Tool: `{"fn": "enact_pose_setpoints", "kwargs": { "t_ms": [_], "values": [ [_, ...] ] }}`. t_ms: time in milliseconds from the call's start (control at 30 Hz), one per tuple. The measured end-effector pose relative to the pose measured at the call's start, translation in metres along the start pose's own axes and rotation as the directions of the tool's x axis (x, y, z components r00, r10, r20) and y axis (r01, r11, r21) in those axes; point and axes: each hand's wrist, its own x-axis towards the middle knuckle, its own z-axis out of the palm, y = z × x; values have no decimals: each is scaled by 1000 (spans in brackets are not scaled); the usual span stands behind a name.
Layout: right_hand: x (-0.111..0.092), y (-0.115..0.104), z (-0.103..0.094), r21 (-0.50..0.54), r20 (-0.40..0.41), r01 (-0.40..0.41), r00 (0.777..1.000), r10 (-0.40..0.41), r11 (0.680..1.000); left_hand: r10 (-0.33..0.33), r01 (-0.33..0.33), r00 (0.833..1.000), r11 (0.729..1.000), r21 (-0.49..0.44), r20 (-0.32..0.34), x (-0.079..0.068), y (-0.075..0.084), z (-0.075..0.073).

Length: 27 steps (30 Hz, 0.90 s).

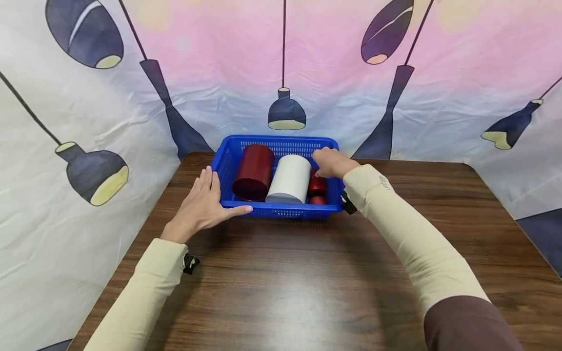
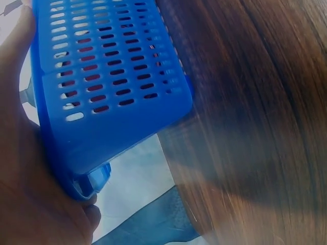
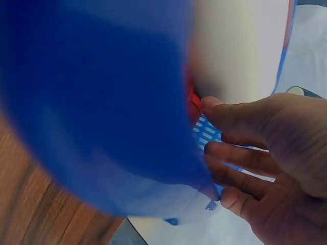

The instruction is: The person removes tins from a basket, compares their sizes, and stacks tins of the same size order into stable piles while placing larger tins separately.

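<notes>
Nearest to us, the right sleeve (image 1: 412, 234), cream with brown toward the elbow, runs up to the right hand (image 1: 333, 162), which reaches over the right-hand end of a blue basket (image 1: 285, 207). Its fingers curve loosely; in the right wrist view we see a gap between thumb and fingertips, so we read that grip as released, its thumb tip just beside a shiny red object (image 1: 317, 185). Below that hand, inside the basket, we see this object narrow midway; whether it is one piece or two we cannot tell. To the left of the right hand a white cylinder (image 1: 290, 178) lies on its side, and nearer the left hand (image 1: 199, 204) lies a dark red cylinder (image 1: 253, 170), also on its side. We find the left hand grasping nothing: its fingers rest straight at the basket's left end, its thumb stretched along the near rim. Beneath both hands, the basket sits on a wood-grain table (image 1: 281, 273); beyond them we see a cloth backdrop (image 1: 246, 87) printed with dark lamps (image 1: 286, 111).
</notes>
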Motion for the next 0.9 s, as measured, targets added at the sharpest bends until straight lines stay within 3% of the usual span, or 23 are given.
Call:
{"fn": "enact_pose_setpoints", "kwargs": {
  "t_ms": [600,900],
  "values": [
    [4,1,14,-127,-30,13,999,-17,992,1,0,1000,1000,-7,12,-1,-1,-1],
    [-4,-4,2,-76,-5,26,1000,-26,997,-2,2,1000,1000,-3,13,0,-1,-2]
  ]
}}
